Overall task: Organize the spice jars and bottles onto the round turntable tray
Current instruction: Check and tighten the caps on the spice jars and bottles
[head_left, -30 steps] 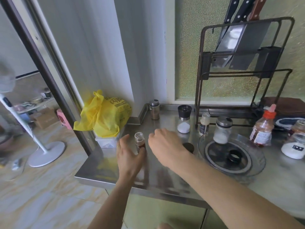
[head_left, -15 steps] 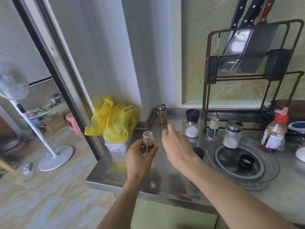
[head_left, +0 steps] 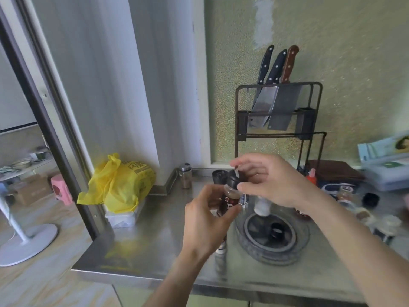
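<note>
My left hand (head_left: 205, 220) grips a small brown spice jar (head_left: 230, 199), lifted above the steel counter and tilted slightly. The fingers of my right hand (head_left: 270, 182) pinch a black cap (head_left: 234, 181) that sits on the jar's mouth. Just right of the jar lies the clear round turntable tray (head_left: 247, 247). A jar of white powder (head_left: 262, 206) stands on the tray's far side and a black ring-shaped cap (head_left: 276, 230) lies near its middle. A small shaker jar (head_left: 185, 178) and a black grinder (head_left: 219, 175) stand by the back wall.
A yellow bag (head_left: 119, 182) rests on a white box (head_left: 122, 217) at the counter's left end. A knife rack (head_left: 278, 111) stands behind the tray. A red-capped bottle (head_left: 311, 175), more jars (head_left: 345, 192) and a loose black cap (head_left: 370, 199) crowd the right. The counter's front edge (head_left: 155, 274) is close.
My left hand has lifted the brown jar off the counter. My right hand has taken the black cap from the counter and brought it onto the jar's mouth.
</note>
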